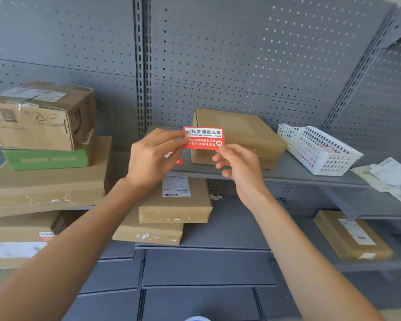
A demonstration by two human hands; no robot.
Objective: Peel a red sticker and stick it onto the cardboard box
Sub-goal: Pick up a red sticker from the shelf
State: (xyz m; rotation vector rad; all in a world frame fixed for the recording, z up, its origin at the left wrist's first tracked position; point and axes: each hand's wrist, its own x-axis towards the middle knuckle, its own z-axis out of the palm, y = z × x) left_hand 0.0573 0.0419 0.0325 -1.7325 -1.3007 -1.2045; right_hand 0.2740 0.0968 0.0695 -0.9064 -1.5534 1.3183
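Note:
A red sticker (203, 138) with a white band of black characters is held up in front of me at shelf height. My left hand (152, 156) pinches its left edge, and more red-and-white sticker material peeks out under that palm. My right hand (239, 164) pinches the sticker's lower right corner. Just behind the sticker lies a flat cardboard box (241, 135) on the grey shelf (310, 176). The sticker hides the box's near left corner.
A white plastic basket (317, 150) stands right of the box, with loose paper labels (389, 177) further right. Stacked cardboard boxes (42, 117) and a green one (46, 158) fill the left shelf. More parcels (175, 202) lie on the lower shelves. Grey pegboard backs everything.

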